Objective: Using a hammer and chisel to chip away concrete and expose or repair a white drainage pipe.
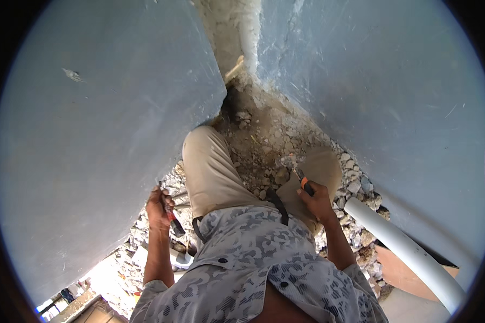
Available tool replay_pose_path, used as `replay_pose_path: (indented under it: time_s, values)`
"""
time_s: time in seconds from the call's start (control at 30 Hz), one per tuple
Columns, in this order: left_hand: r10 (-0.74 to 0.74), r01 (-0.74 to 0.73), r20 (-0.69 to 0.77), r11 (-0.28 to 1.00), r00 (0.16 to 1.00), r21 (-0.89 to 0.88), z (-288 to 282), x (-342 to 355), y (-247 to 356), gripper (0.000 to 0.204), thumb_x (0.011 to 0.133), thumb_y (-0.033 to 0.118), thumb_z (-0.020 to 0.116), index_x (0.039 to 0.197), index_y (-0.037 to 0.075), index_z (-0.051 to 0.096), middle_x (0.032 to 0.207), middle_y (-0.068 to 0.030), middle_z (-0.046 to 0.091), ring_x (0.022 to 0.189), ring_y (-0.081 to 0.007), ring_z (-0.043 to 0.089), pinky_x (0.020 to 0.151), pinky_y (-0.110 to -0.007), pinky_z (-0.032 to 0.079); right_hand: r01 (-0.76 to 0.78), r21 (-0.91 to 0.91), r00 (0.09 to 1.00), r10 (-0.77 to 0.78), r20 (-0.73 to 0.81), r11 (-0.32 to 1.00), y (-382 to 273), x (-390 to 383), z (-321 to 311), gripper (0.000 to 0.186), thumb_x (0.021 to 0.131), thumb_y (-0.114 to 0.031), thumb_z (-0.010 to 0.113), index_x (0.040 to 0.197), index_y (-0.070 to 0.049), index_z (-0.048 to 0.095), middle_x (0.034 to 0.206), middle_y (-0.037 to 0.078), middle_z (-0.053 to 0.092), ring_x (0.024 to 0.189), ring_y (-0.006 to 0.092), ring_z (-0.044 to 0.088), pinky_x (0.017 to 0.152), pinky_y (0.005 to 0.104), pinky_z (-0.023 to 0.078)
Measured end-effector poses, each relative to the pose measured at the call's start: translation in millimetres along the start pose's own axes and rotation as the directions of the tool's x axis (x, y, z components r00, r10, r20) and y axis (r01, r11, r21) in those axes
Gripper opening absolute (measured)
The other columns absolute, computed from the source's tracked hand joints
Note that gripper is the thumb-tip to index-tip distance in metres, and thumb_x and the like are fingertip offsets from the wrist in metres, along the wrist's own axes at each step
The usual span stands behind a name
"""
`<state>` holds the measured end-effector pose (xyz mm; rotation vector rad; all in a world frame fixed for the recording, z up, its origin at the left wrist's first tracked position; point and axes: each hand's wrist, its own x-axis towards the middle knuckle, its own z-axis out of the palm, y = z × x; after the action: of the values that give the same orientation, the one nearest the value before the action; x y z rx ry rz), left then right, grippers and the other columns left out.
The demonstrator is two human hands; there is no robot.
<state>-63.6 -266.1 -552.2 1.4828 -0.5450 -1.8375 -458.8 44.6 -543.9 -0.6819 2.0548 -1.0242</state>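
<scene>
My left hand (157, 207) is closed around a tool with a red-and-black handle (174, 222), beside the grey panel on the left. The handle's black end points down past my wrist, and a thin tip shows above my fingers; I cannot make out its exact kind. In my right hand (318, 202) is a hand tool with an orange-and-black handle (306, 185), held over my right knee. Its narrow front end points up and left toward the rubble; whether it is a knife or another tool is unclear.
A large grey panel (108, 107) rises on the left and another grey wall surface (382, 81) on the right, meeting near a narrow gap. Broken stones and dirt (275, 134) cover the ground between them. A white pipe (404, 247) lies at the lower right by a brownish board (399, 272).
</scene>
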Motion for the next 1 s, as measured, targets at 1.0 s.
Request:
replay_pose_path:
  time_s: [1.0]
  values:
    - [-0.436,0.251,0.613,0.896,0.659,0.367,227,-71,4,0.041,0.101,0.021,0.062,0.136,0.003,0.048,0.117,-0.0133,0.067,0.107,-0.0335,0.068,0.087,-0.047,0.055,0.157,-0.016,0.976,-0.157,-0.151,0.988,-32,-7,-20,0.029,0.086,-0.019,0.077,0.099,0.004,0.065,0.073,0.020,0.064,0.064,0.0287,0.063,0.063,0.0389,0.050]
